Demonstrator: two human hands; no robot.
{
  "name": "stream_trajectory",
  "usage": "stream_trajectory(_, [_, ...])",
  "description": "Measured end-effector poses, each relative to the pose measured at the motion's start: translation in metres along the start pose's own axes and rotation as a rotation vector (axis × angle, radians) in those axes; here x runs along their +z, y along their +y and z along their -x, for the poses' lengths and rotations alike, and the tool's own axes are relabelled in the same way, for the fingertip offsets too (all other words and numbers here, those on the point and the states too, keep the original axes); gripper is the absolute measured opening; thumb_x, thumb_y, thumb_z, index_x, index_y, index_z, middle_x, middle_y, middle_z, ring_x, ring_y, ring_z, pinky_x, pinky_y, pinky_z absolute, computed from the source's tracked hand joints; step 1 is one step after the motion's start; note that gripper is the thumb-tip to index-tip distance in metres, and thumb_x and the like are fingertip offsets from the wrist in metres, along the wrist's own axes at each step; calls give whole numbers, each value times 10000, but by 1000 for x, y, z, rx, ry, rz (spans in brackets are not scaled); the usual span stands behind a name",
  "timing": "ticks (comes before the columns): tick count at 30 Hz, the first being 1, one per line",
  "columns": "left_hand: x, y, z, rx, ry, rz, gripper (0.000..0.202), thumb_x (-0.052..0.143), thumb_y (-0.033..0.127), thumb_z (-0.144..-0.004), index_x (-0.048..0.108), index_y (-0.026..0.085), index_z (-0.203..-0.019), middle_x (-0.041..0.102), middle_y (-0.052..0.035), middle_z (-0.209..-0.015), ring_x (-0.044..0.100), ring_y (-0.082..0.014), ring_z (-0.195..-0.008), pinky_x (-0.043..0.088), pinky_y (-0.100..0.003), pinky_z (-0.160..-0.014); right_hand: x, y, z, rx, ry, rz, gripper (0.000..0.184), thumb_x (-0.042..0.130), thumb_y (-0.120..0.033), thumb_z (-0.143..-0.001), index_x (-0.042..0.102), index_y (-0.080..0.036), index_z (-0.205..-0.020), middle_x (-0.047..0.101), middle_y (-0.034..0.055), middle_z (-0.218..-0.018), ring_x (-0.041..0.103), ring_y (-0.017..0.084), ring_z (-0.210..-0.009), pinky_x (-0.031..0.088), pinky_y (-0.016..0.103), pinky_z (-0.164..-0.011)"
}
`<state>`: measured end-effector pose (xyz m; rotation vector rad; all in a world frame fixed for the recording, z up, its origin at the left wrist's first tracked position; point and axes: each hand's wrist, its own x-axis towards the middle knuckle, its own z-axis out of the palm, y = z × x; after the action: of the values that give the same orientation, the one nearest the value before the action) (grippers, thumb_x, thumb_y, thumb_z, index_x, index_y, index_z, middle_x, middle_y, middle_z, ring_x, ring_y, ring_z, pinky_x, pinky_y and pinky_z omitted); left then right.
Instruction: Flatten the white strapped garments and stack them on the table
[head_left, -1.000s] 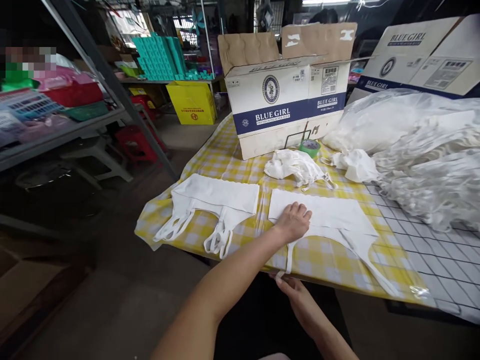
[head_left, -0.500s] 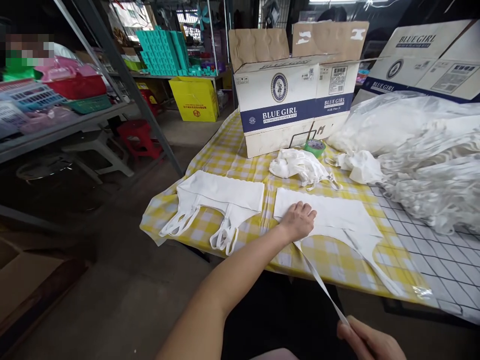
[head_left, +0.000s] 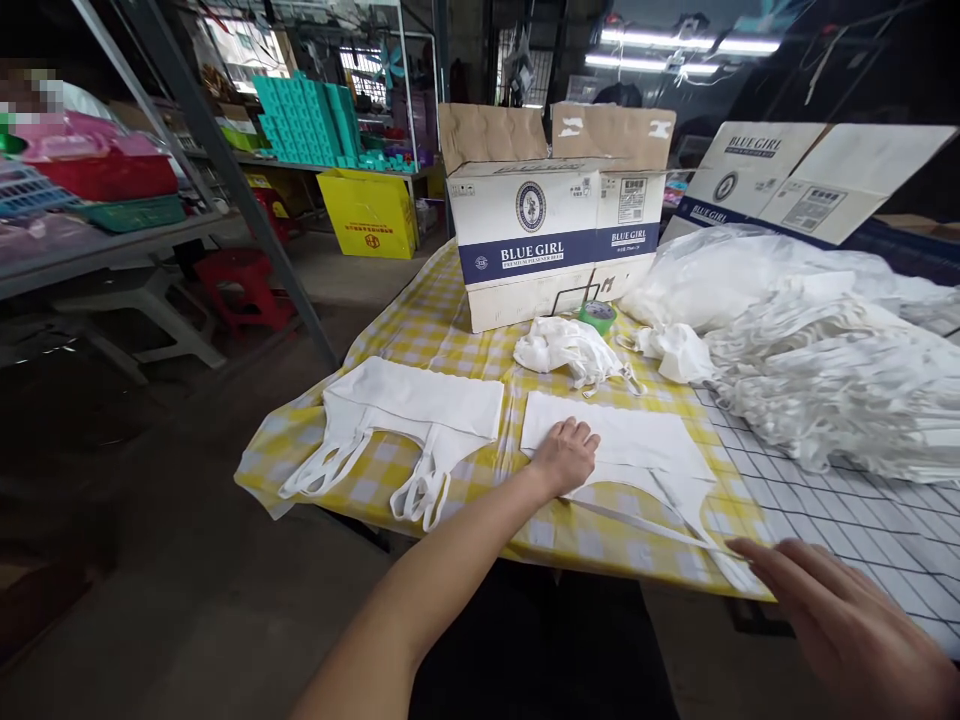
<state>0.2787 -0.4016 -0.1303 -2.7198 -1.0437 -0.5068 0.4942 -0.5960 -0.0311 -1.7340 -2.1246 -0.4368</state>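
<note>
A white strappy camisole top (head_left: pixel 630 432) lies flat on the yellow checked tablecloth, its straps towards me. My left hand (head_left: pixel 567 456) presses down on its left part, fingers curled together on the fabric. From beside that hand one strap (head_left: pixel 645 522) runs taut to the right, low over the table edge. My right hand (head_left: pixel 847 610) has the strap's far end pinched at its fingertips, near the top's other strap. To the left, a second white camisole top (head_left: pixel 420 400) lies spread out with its straps looped, touched by neither hand.
Behind the tops are a small crumpled white garment heap (head_left: pixel 574 352), a green tape roll (head_left: pixel 598 317) and an open carton (head_left: pixel 555 250). A large pile of white garments (head_left: pixel 840 370) with clear plastic covers the right side. A metal post (head_left: pixel 247 190) rises left of the table.
My right hand has swung up and to the right, carrying the strap from hanging below the table edge to across the front of the top. My left hand stays on the fabric.
</note>
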Motion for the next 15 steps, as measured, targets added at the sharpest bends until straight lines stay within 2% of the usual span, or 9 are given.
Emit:
stream_trajectory(3, [2, 0, 0, 0, 0, -3, 298, 381, 253, -869, 529, 158, -1111, 554, -120, -1112, 429, -263, -1155, 394, -389, -887, -8, -1, -20, -27, -72, 58, 348, 308, -387, -883, 575, -340, -1102, 632, 7, -936, 619, 147, -747, 478, 244, -564])
stream_trajectory(7, [1, 0, 1, 10, -19, -16, 282, 390, 237, -864, 536, 141, -1086, 560, -135, -1089, 444, -262, -1138, 403, -393, -877, -15, -20, -46, 76, 95, 75, 298, 349, -414, -884, 593, -349, -1040, 631, -13, -925, 611, 130, -670, 427, 230, -466])
stream_trajectory(10, [-3, 1, -1, 31, -36, -16, 285, 370, 191, -867, 529, 120, -1092, 569, -147, -1069, 480, -254, -1096, 401, -402, -878, -14, -41, -59, 24, 137, -40, 279, 346, -365, -897, 591, -307, -1016, 632, 14, -938, 620, 131, -686, 447, 228, -517])
stream_trajectory(13, [-13, 4, -5, 67, -48, 14, 348, 349, 145, -868, 471, 130, -1194, 572, -133, -1106, 476, -239, -1114, 365, -417, -929, -9, -54, -62, -55, 120, -132, 277, 340, -327, -905, 584, -290, -1031, 622, 54, -962, 627, 143, -759, 462, 226, -566])
stream_trajectory(15, [-29, 7, -9, 29, -99, 219, 384, 356, 164, -875, 429, 155, -1251, 560, -115, -1164, 467, -227, -1135, 354, -414, -952, -7, -53, -62, -43, 134, -124, 277, 347, -329, -906, 593, -299, -1028, 621, 54, -955, 623, 137, -744, 452, 222, -534])
